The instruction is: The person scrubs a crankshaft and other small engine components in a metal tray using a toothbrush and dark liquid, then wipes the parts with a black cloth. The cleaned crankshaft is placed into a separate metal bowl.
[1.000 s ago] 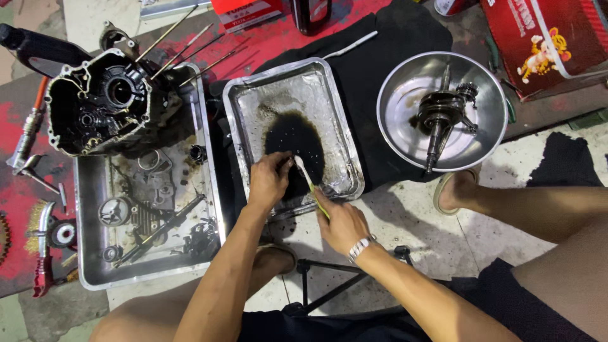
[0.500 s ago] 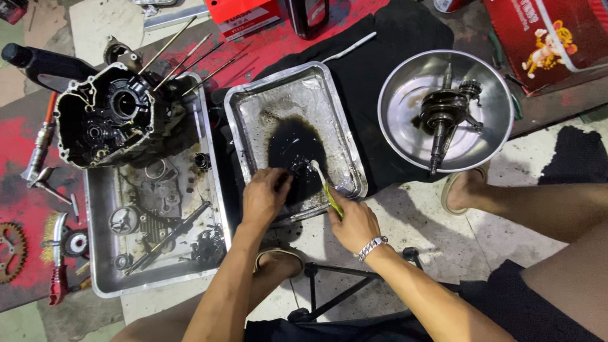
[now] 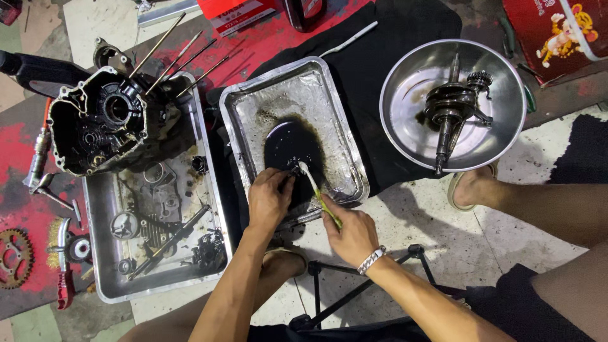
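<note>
Over the oily tray (image 3: 345,136) a small dark part (image 3: 294,170) was pinched in the curled left hand (image 3: 268,199) — a brush (image 3: 320,195) was gripped in the closed right hand (image 3: 351,235), bristles touching that part.

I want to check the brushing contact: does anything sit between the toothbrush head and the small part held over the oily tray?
Nothing visible does. The toothbrush in the right hand meets the small part pinched by the left hand over the tray.
</note>
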